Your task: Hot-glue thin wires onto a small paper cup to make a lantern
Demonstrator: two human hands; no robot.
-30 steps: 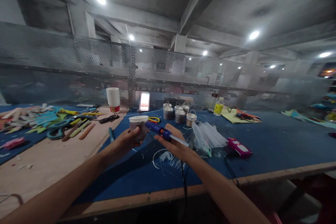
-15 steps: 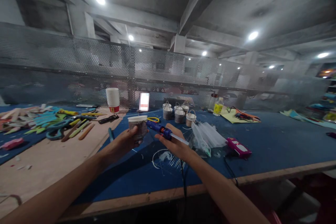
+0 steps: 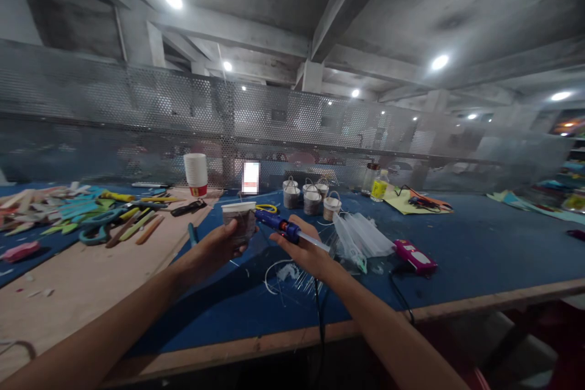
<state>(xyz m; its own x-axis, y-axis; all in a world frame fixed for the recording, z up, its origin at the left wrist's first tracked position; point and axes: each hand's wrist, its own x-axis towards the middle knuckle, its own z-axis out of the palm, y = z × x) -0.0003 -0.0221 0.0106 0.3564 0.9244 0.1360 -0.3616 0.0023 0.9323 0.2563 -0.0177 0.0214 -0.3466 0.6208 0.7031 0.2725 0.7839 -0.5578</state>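
Observation:
My left hand [image 3: 223, 242] is wrapped round a paper cup [image 3: 239, 217] with a white rim and a greyish-brown covering on its side. In my right hand [image 3: 305, 245] lies a blue glue gun [image 3: 281, 226], a clear glue stick [image 3: 314, 242] jutting from its back end. The gun's nozzle points left at the upper side of the cup; whether it touches is too small to tell. A black cord hangs down from under my right hand. Several small covered cups with looped handles [image 3: 312, 201] stand behind, beyond the gun.
Clear plastic bags [image 3: 363, 234] and a magenta box [image 3: 415, 256] lie to the right. Stacked paper cups [image 3: 195, 170] stand back left. Scissors [image 3: 95, 228], wooden sticks and coloured scraps crowd the left. Bottles [image 3: 379, 186] stand near the mesh screen [image 3: 274, 116].
Almost nothing differs. The cup in my left hand has tilted slightly, and a thin loop now shows faintly above its rim. The glue gun stays beside it.

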